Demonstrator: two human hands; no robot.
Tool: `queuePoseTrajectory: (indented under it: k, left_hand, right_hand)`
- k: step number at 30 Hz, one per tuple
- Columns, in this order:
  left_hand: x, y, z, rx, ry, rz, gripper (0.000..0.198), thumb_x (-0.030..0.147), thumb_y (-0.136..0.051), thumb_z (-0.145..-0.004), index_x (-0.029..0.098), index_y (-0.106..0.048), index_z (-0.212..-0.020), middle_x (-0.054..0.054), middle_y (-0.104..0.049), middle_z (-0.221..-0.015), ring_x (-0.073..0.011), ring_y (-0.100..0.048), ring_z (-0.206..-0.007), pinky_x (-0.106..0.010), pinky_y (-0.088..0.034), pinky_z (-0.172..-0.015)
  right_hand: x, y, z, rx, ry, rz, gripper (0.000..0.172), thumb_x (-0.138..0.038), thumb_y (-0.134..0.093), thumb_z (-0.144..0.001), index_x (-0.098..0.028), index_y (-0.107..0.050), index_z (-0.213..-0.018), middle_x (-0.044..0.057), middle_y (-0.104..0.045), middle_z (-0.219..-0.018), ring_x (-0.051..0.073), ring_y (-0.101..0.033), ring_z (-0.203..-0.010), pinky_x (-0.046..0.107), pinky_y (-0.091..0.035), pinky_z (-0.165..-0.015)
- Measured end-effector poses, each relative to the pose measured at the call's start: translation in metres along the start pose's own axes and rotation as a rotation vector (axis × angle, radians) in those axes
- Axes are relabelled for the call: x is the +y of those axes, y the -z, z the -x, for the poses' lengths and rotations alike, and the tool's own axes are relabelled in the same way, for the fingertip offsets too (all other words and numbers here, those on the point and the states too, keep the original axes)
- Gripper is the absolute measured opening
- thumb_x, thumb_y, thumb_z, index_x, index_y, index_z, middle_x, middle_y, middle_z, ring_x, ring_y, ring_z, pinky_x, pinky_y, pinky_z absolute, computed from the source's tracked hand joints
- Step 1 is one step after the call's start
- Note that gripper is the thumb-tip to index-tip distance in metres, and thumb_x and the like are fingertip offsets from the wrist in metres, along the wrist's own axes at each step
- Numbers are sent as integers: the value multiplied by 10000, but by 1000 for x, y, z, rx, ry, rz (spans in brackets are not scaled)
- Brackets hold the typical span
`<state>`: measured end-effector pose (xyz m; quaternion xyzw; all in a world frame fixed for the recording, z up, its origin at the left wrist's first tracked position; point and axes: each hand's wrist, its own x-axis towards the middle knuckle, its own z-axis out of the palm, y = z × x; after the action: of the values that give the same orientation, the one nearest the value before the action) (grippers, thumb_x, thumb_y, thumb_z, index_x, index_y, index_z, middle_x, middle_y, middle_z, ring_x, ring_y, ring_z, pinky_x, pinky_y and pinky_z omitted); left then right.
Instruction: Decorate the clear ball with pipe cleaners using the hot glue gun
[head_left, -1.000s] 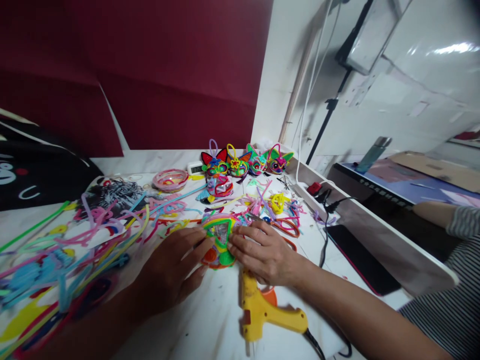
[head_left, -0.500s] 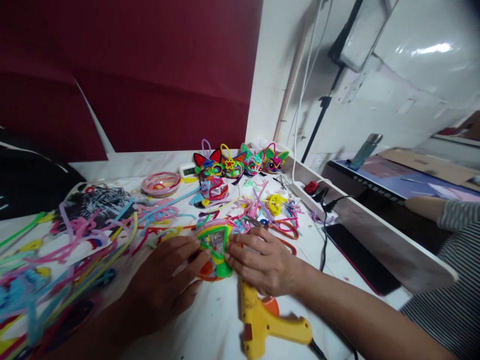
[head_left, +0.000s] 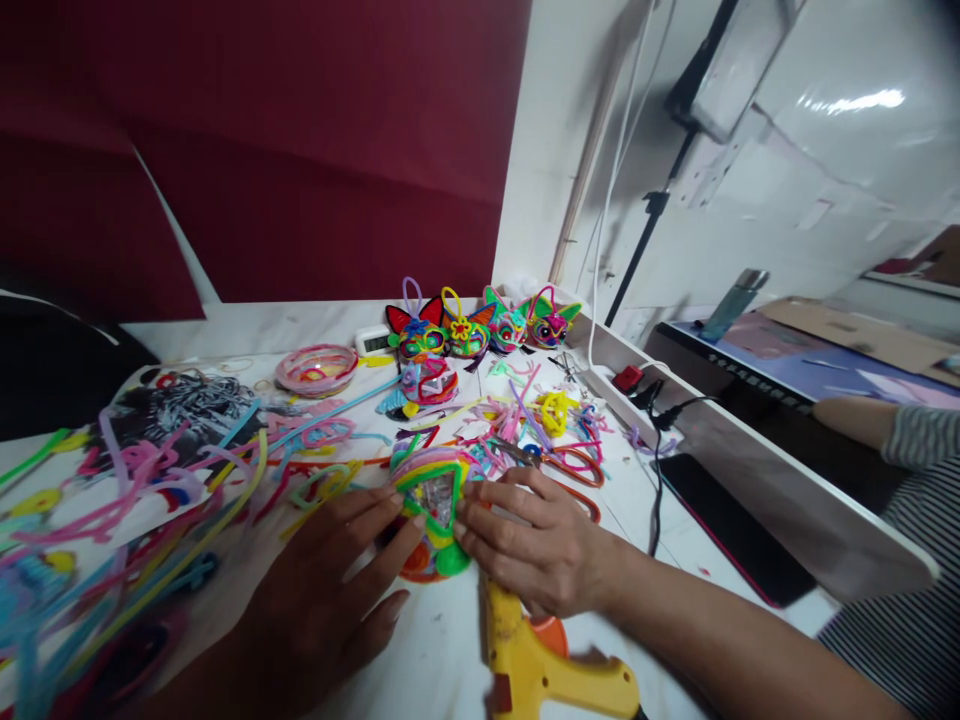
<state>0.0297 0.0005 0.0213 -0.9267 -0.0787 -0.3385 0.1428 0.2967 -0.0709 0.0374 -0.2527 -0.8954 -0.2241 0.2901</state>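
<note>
A rounded pipe-cleaner craft piece (head_left: pixel 448 554) lies in front of me, with a green and yellow triangular frame around a clear, shiny middle. The fingertips of my left hand (head_left: pixel 330 575) press against its left edge, while that thumb stays apart and lower down. On the opposite edge, the fingers of my right hand (head_left: pixel 544 540) grip the same piece; their tips are partly hidden. A yellow glue gun (head_left: pixel 517 655) rests just below my right hand, beside an orange round thing (head_left: pixel 550 636) that it partly covers.
Loose pipe cleaners (head_left: pixel 202 540) spread over the left side. Several finished pipe-cleaner animal heads (head_left: pixel 469 335) line the back, near a pink coiled ring (head_left: pixel 316 370). Scissors (head_left: pixel 517 452), a phone (head_left: pixel 739 525) and a power strip (head_left: pixel 626 400) lie rightward. A person's striped sleeve (head_left: pixel 926 440) shows far right.
The view has shifted slightly, so the table things sit a little differently in the picture. Both hands stay on the craft piece, almost unmoved.
</note>
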Motion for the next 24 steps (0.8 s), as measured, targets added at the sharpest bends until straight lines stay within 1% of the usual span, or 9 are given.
queuePoseTrajectory:
  k: [3,6,9,12,16,21,24]
  left_hand:
    - [0,0,0,14,-2,16,362,140,-551,-870,120,-600,-1228,-134,-585,-1239,-259,-532,-1228,-388,-448,-1075]
    - [0,2,-2,-6,-7,7,371,140,-560,-867,130,-598,-1236,-123,-603,-1214,-255,-534,-1224,-382,-453,-1072]
    - [0,3,-3,-19,12,-6,391,121,-571,-860,151,-590,-1250,-108,-617,-1218,-252,-540,-1223,-376,-463,-1061]
    - [0,3,-4,-25,-2,-21,395,108,-578,-851,154,-597,-1243,-105,-617,-1216,-248,-538,-1226,-367,-457,-1067]
    - [1,3,-6,-1,-23,-3,356,144,-553,-870,142,-608,-1221,-117,-613,-1197,-256,-524,-1237,-376,-449,-1075]
    - [2,2,-7,-10,-10,2,333,146,-581,-862,162,-625,-1192,-95,-629,-1182,-245,-542,-1204,-385,-453,-1072]
    - [2,-1,-4,-13,-38,11,315,153,-595,-859,139,-638,-1170,-115,-617,-1182,-271,-526,-1226,-414,-435,-1087]
  right_hand:
    - [0,0,1,2,-10,-19,357,-181,-366,-1007,-59,-695,-1067,133,-696,-1171,287,-578,-1172,426,-469,-855]
    - [-1,-1,1,5,-13,-28,370,-179,-354,-1003,-53,-694,-1075,132,-702,-1159,293,-572,-1175,428,-469,-845]
    - [-1,-1,2,0,-19,-34,350,-181,-375,-994,-60,-695,-1069,126,-702,-1157,294,-565,-1183,431,-464,-858]
    - [-1,0,2,5,-24,-28,344,-186,-378,-991,-79,-701,-1043,118,-706,-1154,283,-567,-1175,424,-464,-853]
    - [-1,3,0,9,-41,-23,357,-184,-360,-991,-86,-701,-1033,117,-712,-1146,271,-578,-1151,424,-466,-852]
    - [-1,5,-1,22,-48,-47,326,-187,-391,-975,-82,-695,-1027,120,-721,-1126,278,-587,-1147,427,-466,-860]
    - [-1,5,0,28,-65,-62,319,-200,-398,-967,-82,-684,-1047,125,-723,-1118,268,-586,-1148,424,-468,-871]
